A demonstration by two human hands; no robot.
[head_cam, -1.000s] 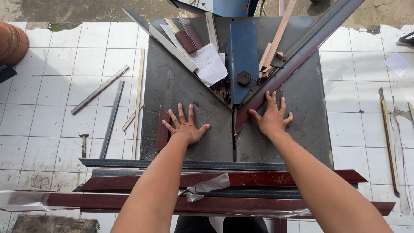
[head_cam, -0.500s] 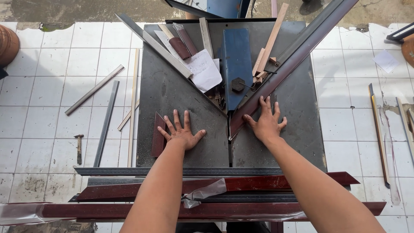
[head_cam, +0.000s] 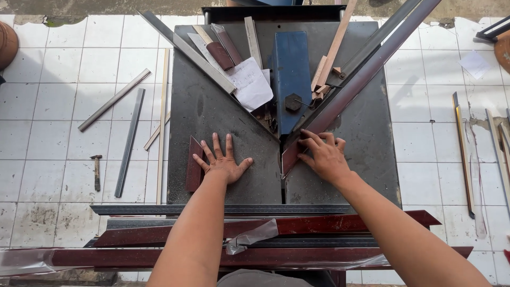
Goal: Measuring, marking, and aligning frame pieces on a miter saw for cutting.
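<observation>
**Hands steadying a long profile on the dark metal worktop**

Right hand (head_cam: 324, 157) is curling its fingers over the cut lower end of the long dark-red profile (head_cam: 366, 69), which is lying against the right-hand angled fence and running off past the worktop's (head_cam: 366, 159) far right corner. Left hand (head_cam: 223, 162) is lying flat and spread, gripping nothing, its little finger just beside a short maroon offcut (head_cam: 193, 166) near the left edge. The blue blade guard (head_cam: 291, 69) is standing at the far middle, with a sheet of paper (head_cam: 249, 85) to its left. More profiles (head_cam: 319, 226) are resting across the near edge; a hammer (head_cam: 96, 171) is lying on the tiled floor.

The profile is looking stiff, thin-walled and fairly light, with sharp cut ends; holding it close behind the end seems wisest.

Compared with half a second earlier, the right hand has closed from a flat spread press into a curled hold, while the left is staying put.
</observation>
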